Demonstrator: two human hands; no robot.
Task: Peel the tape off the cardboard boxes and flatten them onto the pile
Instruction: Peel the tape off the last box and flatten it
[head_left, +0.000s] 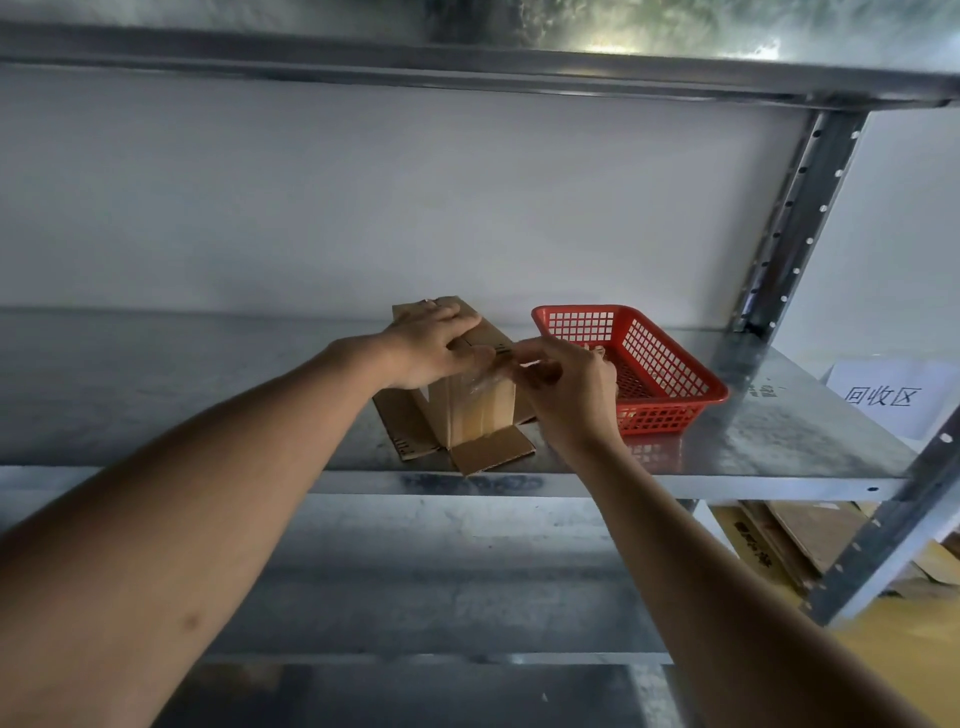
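On the middle metal shelf (753, 441), close to the back wall, a small cardboard box (480, 410) stands with its lower flaps splayed flat on the shelf toward the front edge. Clear tape (485, 384) runs down the near face of the box, glossy and partly lifted near the top edge. The left hand (434, 345) lies over the top of the box, fingers laid together across the closed top flaps and the thumb coming down at the near upper edge, pressing the box in place. The right hand (563, 382) is just beside it at the box's upper right corner, its thumb and forefinger drawn together in a pinch on the loose end of the tape; the other fingers are curled behind.

Just to the right of the box, nearly touching the right hand, sits a red plastic basket (670, 395) with lattice walls. Something pale shows inside it behind the right hand, but what it is cannot be made out.

Further right, beyond the shelf upright (795, 223), a white paper sign (888, 395) with printed characters is seen. Below the shelf at the right, flattened cardboard sheets (800, 540) lie stacked on a yellow surface.
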